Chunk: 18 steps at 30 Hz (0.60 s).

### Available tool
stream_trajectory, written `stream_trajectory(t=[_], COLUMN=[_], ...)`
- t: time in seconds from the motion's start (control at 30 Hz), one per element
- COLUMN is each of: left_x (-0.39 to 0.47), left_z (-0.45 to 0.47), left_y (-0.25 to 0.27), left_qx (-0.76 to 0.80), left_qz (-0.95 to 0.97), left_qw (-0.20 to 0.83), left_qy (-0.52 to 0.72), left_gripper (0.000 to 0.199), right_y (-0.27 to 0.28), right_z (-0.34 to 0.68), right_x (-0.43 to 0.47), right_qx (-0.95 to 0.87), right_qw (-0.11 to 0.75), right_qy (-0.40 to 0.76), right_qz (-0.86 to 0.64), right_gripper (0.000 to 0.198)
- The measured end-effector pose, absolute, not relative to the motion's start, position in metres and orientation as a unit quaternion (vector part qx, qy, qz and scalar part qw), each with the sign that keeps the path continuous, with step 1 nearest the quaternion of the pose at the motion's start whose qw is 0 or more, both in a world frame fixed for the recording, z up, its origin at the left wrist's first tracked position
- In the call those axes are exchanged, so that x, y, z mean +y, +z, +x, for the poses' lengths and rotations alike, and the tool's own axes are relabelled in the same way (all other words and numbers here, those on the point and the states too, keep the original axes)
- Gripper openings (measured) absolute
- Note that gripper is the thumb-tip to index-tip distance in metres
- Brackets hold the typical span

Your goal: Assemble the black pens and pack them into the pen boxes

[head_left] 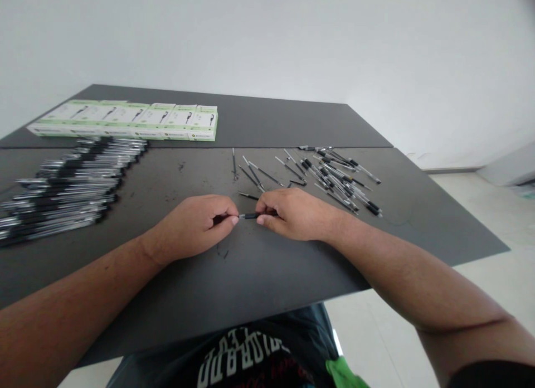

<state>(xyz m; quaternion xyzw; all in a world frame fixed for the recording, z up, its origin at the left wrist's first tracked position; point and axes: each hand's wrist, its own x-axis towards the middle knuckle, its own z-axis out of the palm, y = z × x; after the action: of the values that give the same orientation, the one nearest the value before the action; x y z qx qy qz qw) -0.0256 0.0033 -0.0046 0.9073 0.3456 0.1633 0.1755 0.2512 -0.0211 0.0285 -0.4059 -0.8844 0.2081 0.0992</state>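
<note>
Between my two hands, just above the near part of the dark table, lies a pen (249,216) with a clear section and a black grip. The fingertips of my left hand (204,221) pinch its clear end. My right hand (292,214) closes its thumb and fingers round the black end, hiding part of it. Past my right hand are several loose ink refills (267,175), some with dark tips. To the right of them sits a scattered heap of pen parts (340,182), clear barrels with black grips.
At left, many pens (71,187) lie side by side in a long row. Behind them stands a line of white and green boxes (125,119). The grey table (267,282) has small dark marks on it, and a seam crosses it. A white wall (251,37) rises behind.
</note>
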Motion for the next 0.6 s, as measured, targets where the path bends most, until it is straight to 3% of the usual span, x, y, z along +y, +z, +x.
stream_trajectory(t=[0.23,0.47,0.6], left_x=[0.0037,0.0026,0.0030], left_z=[-0.0261,-0.0251,-0.0248], left_y=[-0.0053,-0.0045,-0.0046], left_qx=[0.337,0.336,0.333], left_qz=[0.911,0.912,0.913], left_qw=[0.169,0.166,0.166], left_qy=[0.167,0.166,0.168], left_gripper=[0.023,0.025,0.024], right_y=[0.0258,0.0286,0.0279], right_z=[0.2511,0.2516,0.2506], right_x=[-0.0200,-0.0205,-0.0202], right_qx=[-0.900,-0.883,-0.899], right_qw=[0.071,0.078,0.063], right_qy=[0.194,0.213,0.201], right_qz=[-0.383,-0.410,-0.385], right_gripper=[0.025,0.012,0.023])
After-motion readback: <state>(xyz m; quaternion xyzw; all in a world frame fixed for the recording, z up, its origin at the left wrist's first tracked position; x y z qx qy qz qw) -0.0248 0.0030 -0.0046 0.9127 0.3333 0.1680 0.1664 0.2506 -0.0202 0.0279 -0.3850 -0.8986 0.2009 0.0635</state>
